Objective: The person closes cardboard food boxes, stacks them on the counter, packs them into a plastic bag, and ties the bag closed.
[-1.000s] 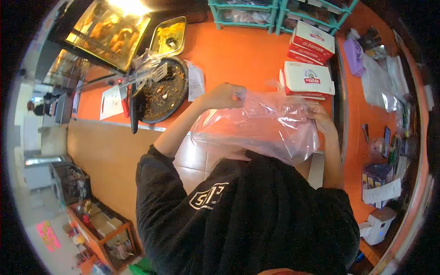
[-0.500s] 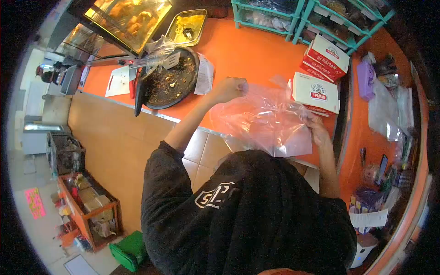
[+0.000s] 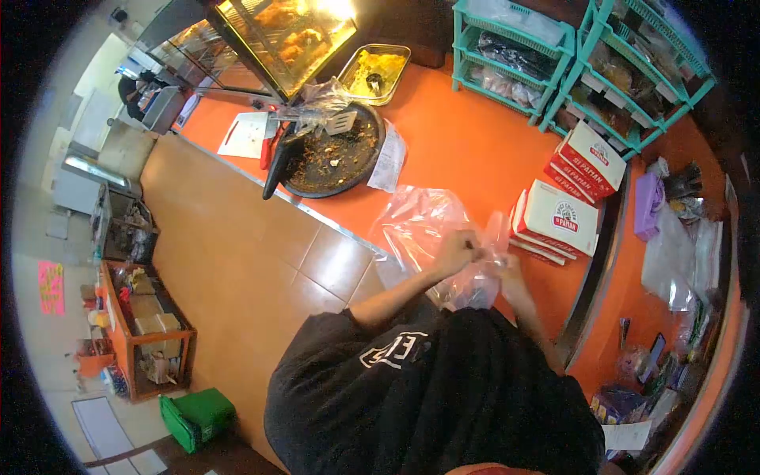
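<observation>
Orange counter (image 3: 443, 131) runs across our view, meeting a tan tiled floor (image 3: 222, 222) on the left, and a lit glass food case (image 3: 293, 43) glows near its far end. Beside that case we see a metal tray (image 3: 369, 100) of yellow food, and nearer us a dark round stone dish (image 3: 321, 191) scattered with brown crumbs, a slotted spatula (image 3: 342, 121) resting over it. One printed paper slip (image 3: 388, 164) lies at the dish's right side. Closer to us, our clear pink plastic bag (image 3: 418, 226) is spread at the counter's near edge, just left of the white-and-red boxes (image 3: 554, 218), which are stacked in two piles. Our left grip (image 3: 455, 253) is clenched on the bag, fingers curled into bunched plastic. Close beside it, our right grip (image 3: 512, 277) also grasps the bag, though its fingertips are blurred. Between the two, some pink plastic sticks up. Beyond the boxes we see teal racks (image 3: 514, 36) loaded with packets.
</observation>
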Available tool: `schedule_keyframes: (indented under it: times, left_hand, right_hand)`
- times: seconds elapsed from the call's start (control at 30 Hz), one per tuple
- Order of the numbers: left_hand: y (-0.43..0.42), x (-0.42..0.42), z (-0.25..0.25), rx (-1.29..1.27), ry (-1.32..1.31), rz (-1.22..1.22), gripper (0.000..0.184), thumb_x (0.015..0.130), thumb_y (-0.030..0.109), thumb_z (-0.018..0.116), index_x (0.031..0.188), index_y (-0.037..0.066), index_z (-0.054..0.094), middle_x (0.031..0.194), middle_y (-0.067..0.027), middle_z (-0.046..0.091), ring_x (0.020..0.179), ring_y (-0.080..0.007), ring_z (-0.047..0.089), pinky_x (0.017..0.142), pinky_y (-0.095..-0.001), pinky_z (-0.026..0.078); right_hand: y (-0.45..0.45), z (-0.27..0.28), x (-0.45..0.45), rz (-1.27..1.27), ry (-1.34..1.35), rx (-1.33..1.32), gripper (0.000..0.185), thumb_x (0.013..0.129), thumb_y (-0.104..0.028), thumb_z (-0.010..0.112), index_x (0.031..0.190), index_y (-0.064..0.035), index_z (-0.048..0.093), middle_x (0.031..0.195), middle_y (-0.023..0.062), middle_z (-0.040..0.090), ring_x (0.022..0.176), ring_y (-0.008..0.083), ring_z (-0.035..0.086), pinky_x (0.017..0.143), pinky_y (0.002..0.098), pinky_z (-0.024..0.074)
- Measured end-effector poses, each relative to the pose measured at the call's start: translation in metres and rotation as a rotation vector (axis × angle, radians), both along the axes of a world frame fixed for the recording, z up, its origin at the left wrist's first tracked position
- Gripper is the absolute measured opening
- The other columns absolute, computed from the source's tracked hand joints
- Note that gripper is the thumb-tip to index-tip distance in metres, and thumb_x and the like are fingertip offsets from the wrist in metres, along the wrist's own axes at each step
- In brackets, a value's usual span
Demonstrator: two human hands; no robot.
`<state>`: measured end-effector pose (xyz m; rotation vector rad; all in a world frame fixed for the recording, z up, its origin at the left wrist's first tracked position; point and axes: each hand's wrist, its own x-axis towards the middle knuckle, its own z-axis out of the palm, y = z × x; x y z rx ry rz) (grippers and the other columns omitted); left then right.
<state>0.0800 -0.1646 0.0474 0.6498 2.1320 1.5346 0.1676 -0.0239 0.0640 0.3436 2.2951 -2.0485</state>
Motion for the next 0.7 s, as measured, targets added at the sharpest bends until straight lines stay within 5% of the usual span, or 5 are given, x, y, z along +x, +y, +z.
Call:
schedule_keyframes:
  times: [0.07, 0.17, 0.27, 0.43, 0.7]
  left_hand:
    - [-0.023, -0.017, -0.018, -0.142, 0.4, 0.214, 0.017, 0.068, 0.014, 0.063, 0.072, 0.003, 0.051, 0.064, -0.0129, 0.053, 0.055, -0.0226, 0.053, 0.05, -0.0351, 0.041]
    - [-0.082, -0.058, -0.047, -0.353, 0.537, 0.435, 0.008, 0.073, 0.007, 0.055, 0.078, 0.003, 0.052, 0.068, -0.0138, 0.055, 0.058, -0.024, 0.055, 0.054, -0.0365, 0.043]
    - [-0.076, -0.061, -0.035, -0.038, 0.413, 0.519, 0.006, 0.073, 0.005, 0.053, 0.078, 0.001, 0.052, 0.067, -0.0105, 0.055, 0.058, -0.0214, 0.054, 0.057, -0.03, 0.046]
    - [-0.036, -0.011, 0.07, 0.671, -1.048, 0.048, 0.015, 0.081, 0.015, 0.044, 0.08, 0.002, 0.051, 0.068, -0.0082, 0.053, 0.055, -0.0172, 0.051, 0.052, -0.029, 0.045]
    - [-0.085, 0.015, 0.12, 0.527, -0.663, -0.286, 0.021, 0.076, 0.021, 0.053, 0.083, 0.003, 0.045, 0.084, -0.0094, 0.046, 0.077, -0.0194, 0.047, 0.066, -0.0322, 0.041]
  right_hand:
    - [0.024, 0.027, 0.01, -0.361, 0.04, -0.995, 0.012, 0.067, -0.005, 0.064, 0.074, -0.0045, 0.055, 0.076, 0.0019, 0.055, 0.075, 0.0145, 0.053, 0.074, 0.0304, 0.0449]
    - [0.052, 0.117, 0.042, -0.451, 0.158, -1.04, 0.02, 0.065, -0.005, 0.066, 0.081, -0.0043, 0.053, 0.084, 0.0065, 0.055, 0.083, 0.0193, 0.052, 0.084, 0.0355, 0.0413]
    - [0.078, 0.112, 0.037, -0.303, 0.126, -0.018, 0.033, 0.063, 0.002, 0.062, 0.093, -0.0053, 0.051, 0.088, 0.0098, 0.054, 0.086, 0.0254, 0.053, 0.082, 0.0374, 0.0418]
    - [0.074, 0.094, -0.009, -0.248, 0.15, 1.381, 0.02, 0.067, -0.005, 0.054, 0.086, -0.0059, 0.052, 0.088, 0.015, 0.054, 0.079, 0.0325, 0.056, 0.064, 0.0391, 0.0457]
    - [0.233, 0.142, 0.014, -0.828, 0.123, 1.348, 0.016, 0.066, -0.009, 0.054, 0.08, -0.0041, 0.06, 0.081, 0.0176, 0.06, 0.077, 0.033, 0.057, 0.067, 0.0379, 0.0442]
